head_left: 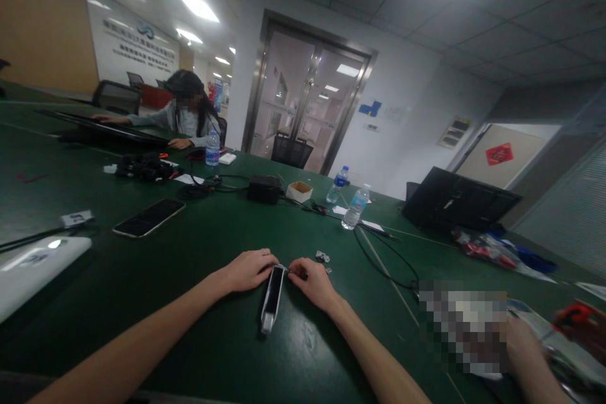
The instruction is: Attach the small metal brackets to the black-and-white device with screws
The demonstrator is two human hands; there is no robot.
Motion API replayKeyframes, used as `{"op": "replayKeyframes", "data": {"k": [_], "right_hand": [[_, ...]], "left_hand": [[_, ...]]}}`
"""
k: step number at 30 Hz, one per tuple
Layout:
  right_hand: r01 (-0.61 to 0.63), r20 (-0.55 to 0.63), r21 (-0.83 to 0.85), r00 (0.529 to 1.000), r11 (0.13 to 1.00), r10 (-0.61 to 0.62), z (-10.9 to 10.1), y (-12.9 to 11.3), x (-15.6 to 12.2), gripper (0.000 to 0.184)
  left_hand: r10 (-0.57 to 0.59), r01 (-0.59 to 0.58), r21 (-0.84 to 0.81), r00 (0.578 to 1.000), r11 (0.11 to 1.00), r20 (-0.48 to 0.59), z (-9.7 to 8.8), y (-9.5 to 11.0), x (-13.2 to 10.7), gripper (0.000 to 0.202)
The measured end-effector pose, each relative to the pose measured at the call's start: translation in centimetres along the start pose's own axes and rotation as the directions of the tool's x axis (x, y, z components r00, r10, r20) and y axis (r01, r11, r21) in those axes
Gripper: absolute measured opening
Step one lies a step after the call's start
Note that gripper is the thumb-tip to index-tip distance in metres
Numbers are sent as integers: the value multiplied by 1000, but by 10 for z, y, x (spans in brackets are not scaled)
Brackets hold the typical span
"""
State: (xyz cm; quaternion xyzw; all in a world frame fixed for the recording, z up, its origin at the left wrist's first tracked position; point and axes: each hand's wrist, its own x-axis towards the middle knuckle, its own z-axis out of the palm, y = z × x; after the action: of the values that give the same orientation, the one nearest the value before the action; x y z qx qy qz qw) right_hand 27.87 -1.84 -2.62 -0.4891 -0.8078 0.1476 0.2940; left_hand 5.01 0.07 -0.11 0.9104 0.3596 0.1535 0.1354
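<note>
A long narrow piece with a white-silver frame and a dark middle [273,297] lies on the green table [199,315], pointing away from me. Its exact kind cannot be made out. My left hand [250,270] has its fingers closed against the left side of the far end. At the right of that same end, my right hand [315,282] is closed in a pinch; a small dark bit shows at its fingertips, too small to name. Just beyond the right hand lie small metal-coloured parts [322,257].
A phone [149,217] and a white device [42,271] lie left. Further back are a black box [265,189], an open small box [299,192], cables, and bottles [356,207]. A monitor [459,202] stands right. Another person's hand [523,344] is at right; a person [189,113] sits across.
</note>
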Motion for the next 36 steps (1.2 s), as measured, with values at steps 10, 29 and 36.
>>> {"op": "replayKeyframes", "data": {"k": [10,29,36], "right_hand": [[8,-19,-23,1000,1000,-8,1,-2,1,11],[11,-4,-99,1000,995,-11,-2,-14,3,8],[21,-9,-118,1000,993,-22,-3,-16,3,5]], "left_hand": [[-15,15,-13,1000,1000,12,-4,4,-1,29],[-12,13,-31,999,999,31,-4,2,-1,30],[-34,35,-29,999,999,41,-5,4,-1,29]]}}
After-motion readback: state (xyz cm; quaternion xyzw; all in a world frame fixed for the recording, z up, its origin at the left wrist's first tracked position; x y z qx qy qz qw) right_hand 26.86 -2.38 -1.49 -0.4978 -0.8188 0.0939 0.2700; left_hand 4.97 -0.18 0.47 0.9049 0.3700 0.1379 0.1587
